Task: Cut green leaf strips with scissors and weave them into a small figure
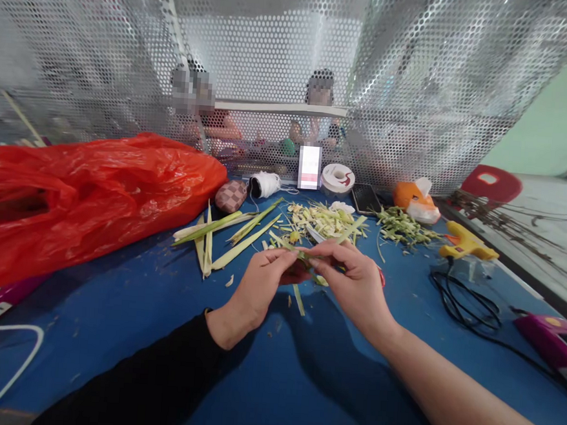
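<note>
My left hand point(257, 288) and my right hand point(358, 286) meet above the table, thumbs and fingertips pinched on a thin green leaf strip point(304, 256). My fingers cover most of the held part, so its exact shape is hard to make out. Just beyond them lies a pile of pale green cut leaf scraps point(329, 219). A metal blade point(315, 235) and a bit of red handle point(382, 277) show around my right hand, likely scissors. Left of the pile rest several long pale green leaf pieces point(245, 243). One narrow strip point(299, 300) lies below my hands.
A red plastic bag point(170, 172) covers the left side. Along the back stand white thread point(266, 184), a lit phone point(309, 166) and a ribbon spool point(338, 177). A yellow glue gun point(468, 241) with black cord lies right. People sit beyond the perforated screen point(275, 50).
</note>
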Available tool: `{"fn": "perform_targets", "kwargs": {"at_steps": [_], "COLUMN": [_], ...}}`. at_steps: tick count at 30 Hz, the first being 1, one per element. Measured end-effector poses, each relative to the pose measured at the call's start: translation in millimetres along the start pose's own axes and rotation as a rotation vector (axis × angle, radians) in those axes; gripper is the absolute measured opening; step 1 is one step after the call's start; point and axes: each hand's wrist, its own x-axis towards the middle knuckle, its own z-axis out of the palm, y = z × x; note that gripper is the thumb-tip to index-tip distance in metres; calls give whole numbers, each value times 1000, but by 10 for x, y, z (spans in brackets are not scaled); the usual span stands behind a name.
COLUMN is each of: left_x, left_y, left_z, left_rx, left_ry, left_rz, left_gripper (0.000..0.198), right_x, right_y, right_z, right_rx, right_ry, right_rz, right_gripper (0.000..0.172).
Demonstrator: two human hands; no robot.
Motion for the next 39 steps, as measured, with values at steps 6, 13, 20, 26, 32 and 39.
{"fn": "perform_targets", "kwargs": {"at_steps": [6, 13, 20, 26, 32, 39], "left_x": [10, 9, -10, 12, -19, -77], "left_y": [-39, 3, -36, -56, -56, -42], "left_z": [7, -7, 14, -6, 22, 66], "left_rx": [53, 13, 94, 80, 185, 258], "left_ry": [-23, -32, -113, -78, -149, -284], "left_rz": [-34, -106, -128, -143, -194, -198], "left_gripper": [18, 23, 28, 24, 29, 29], "right_x": [7, 54, 85, 90, 110, 120], "right_y": [9, 8, -7, 17, -17, -63], "right_z": [2, -47, -65, -113, -178, -140], "right_rx": [-8, 67, 82, -172, -312, -11], "right_ry": [-23, -38, 8, -43, -131, -323], "right_rz": [-19, 29, 94, 67, -68, 103], "right_gripper": [12, 16, 12, 21, 16, 11]}}
